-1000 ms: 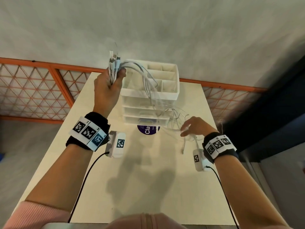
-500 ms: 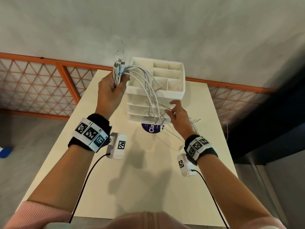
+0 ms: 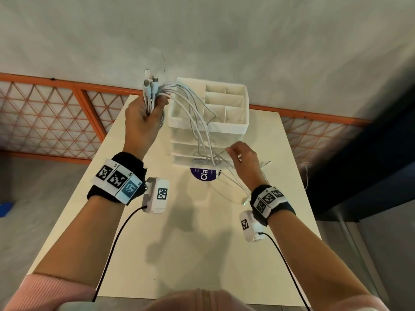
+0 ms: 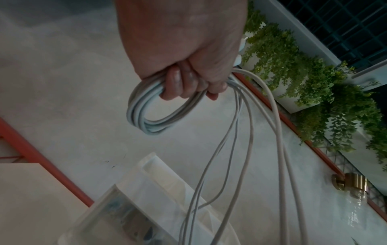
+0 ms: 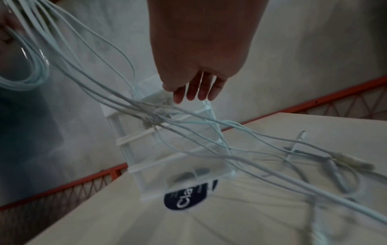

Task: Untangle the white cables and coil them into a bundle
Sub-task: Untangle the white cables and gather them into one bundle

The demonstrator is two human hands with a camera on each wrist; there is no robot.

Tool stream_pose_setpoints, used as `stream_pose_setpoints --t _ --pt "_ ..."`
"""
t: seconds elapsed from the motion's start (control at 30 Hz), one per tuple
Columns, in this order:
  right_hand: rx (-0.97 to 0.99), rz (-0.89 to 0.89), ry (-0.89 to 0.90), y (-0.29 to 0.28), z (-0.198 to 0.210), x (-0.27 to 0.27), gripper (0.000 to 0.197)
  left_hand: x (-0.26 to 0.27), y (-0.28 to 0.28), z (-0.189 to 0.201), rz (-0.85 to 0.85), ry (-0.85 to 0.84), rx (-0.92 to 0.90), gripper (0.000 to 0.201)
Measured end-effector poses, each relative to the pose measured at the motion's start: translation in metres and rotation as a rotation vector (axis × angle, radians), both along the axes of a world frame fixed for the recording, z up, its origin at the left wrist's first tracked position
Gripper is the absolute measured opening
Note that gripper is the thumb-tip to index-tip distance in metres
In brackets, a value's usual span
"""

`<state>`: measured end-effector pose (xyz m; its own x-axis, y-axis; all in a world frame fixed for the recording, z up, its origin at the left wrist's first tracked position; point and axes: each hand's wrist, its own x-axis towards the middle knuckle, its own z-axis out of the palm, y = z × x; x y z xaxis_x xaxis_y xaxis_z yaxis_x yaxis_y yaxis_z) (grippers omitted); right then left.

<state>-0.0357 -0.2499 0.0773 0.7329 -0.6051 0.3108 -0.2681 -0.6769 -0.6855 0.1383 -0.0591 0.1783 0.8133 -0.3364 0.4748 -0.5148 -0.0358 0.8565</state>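
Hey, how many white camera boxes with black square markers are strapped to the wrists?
2. The left camera box sits beside the left band; the right camera box sits just below the right band. No others show in the head view.

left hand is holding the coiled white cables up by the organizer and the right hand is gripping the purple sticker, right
Not the sticker. The left hand does hold the coiled white cables by the organizer, but in the head view the right hand is at the loose strands, above the purple sticker.
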Motion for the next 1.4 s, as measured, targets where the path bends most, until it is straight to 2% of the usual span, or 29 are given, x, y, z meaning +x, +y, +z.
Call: stream_pose_setpoints --t 0.13,0.2,0.4,0.5,0.57,0.67,0.77,0.83,0.9,0.97,1.03,1.1,1.17,1.2,1.27,1.33,1.37,1.4 --pt "0.064 0.107 0.112 0.007 0.015 0.019 0.012 -0.006 -0.002 -0.001 0.005 -0.013 -0.008 0.030" --pt "0.077 0.134 0.192 0.009 0.011 0.024 0.009 -0.007 0.001 0.000 0.011 -0.015 -0.003 0.029" --pt "0.149 0.189 0.285 0.013 -0.005 0.016 0.006 -0.007 0.010 0.003 0.043 -0.018 0.023 0.017" --pt "0.061 0.119 0.239 0.006 -0.013 0.001 0.008 -0.002 0.013 0.001 0.104 -0.043 0.021 0.041" --pt "-0.012 0.026 0.202 -0.001 -0.020 -0.015 0.014 0.000 0.014 0.003 0.134 -0.039 0.034 0.047" --pt "-0.191 -0.138 0.140 -0.006 -0.030 -0.040 0.011 -0.001 0.014 0.003 0.169 -0.056 0.128 0.039" --pt "-0.243 -0.213 0.253 -0.006 -0.033 -0.050 0.008 -0.012 0.011 0.003 0.154 -0.125 0.188 0.025" --pt "-0.146 -0.161 0.451 -0.007 -0.032 -0.047 0.024 -0.019 0.007 0.002 0.105 -0.168 0.212 0.027" --pt "-0.011 -0.072 0.665 -0.005 -0.014 -0.041 0.062 -0.020 0.005 0.001 0.097 -0.212 0.252 0.033" --pt "0.076 0.106 0.813 0.002 0.017 -0.030 0.109 -0.017 0.004 0.000 0.089 -0.264 0.332 0.035" --pt "0.165 0.300 0.809 0.011 0.054 -0.019 0.138 -0.018 0.004 -0.001 0.051 -0.327 0.451 0.031" --pt "0.281 0.393 0.632 0.022 0.084 -0.009 0.146 -0.023 0.004 -0.002 0.006 -0.370 0.578 0.029" --pt "0.360 0.429 0.396 0.033 0.100 0.004 0.141 -0.033 0.002 -0.002 -0.027 -0.364 0.664 0.031" --pt "0.383 0.444 0.296 0.038 0.102 0.010 0.131 -0.037 0.002 -0.002 -0.046 -0.347 0.685 0.032" --pt "0.341 0.460 0.180 0.042 0.095 0.017 0.095 -0.041 0.003 -0.002 -0.114 -0.305 0.702 0.033" --pt "0.162 0.439 0.203 0.036 0.082 0.017 0.044 -0.040 0.009 0.001 -0.154 -0.271 0.735 0.033" --pt "0.098 0.420 0.266 0.031 0.073 0.014 0.028 -0.037 0.012 0.004 -0.164 -0.252 0.769 0.033" --pt "0.086 0.404 0.339 0.027 0.065 0.009 0.023 -0.035 0.016 0.006 -0.191 -0.223 0.807 0.033"
